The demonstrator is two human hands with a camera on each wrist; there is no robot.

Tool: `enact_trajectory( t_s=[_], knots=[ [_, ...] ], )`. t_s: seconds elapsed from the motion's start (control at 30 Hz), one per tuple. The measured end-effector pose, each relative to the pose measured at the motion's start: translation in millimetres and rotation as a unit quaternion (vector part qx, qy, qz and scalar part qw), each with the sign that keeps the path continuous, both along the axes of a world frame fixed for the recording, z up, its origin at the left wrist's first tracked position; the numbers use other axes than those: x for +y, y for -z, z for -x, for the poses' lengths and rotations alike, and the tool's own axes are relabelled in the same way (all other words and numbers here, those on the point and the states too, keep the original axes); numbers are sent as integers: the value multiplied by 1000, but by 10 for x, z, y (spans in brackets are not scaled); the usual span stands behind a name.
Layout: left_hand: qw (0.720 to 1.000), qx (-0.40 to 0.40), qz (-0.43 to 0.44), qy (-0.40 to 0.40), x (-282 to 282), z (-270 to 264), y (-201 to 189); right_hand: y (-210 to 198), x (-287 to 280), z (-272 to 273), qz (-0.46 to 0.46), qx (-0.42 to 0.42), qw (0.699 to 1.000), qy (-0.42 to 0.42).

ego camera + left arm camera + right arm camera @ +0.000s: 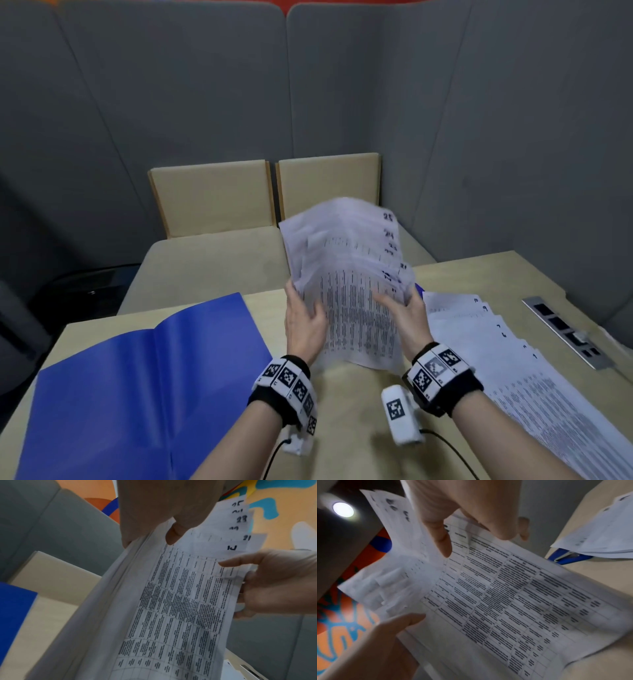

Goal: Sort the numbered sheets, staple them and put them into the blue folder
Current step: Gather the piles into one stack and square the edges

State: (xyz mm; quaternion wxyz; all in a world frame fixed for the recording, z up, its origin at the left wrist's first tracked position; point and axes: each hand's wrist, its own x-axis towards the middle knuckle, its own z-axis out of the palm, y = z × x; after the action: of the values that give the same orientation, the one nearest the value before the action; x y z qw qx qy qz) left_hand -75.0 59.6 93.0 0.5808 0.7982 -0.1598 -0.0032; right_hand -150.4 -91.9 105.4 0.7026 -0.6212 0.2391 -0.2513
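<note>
A stack of printed sheets with handwritten corner numbers in the twenties is lifted off the table, bottom edge near it, top leaning away. My left hand pinches its left edge, thumb in front. My right hand grips the right edge, thumb on the front sheet. The same stack fans at its upper right corner. The blue folder lies open, flat, at the left. A blue stapler sits partly under a second pile.
A second fanned pile of numbered sheets covers the table's right side. A metal socket strip is set into the table at far right. Beyond the table edge are a beige bench and grey partition walls.
</note>
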Motion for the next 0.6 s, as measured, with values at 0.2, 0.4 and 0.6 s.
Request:
enact_trajectory(
  t_s=[0.2,0.4,0.6],
  knots=[
    [999,48,-7,2,30,-27,8,3,-57,-49,-5,51,997,55],
    [997,76,30,-6,71,-85,77,87,-80,-51,1,80,997,13],
    [995,81,51,-12,98,-151,136,161,-86,-62,17,68,997,15]
  ],
)
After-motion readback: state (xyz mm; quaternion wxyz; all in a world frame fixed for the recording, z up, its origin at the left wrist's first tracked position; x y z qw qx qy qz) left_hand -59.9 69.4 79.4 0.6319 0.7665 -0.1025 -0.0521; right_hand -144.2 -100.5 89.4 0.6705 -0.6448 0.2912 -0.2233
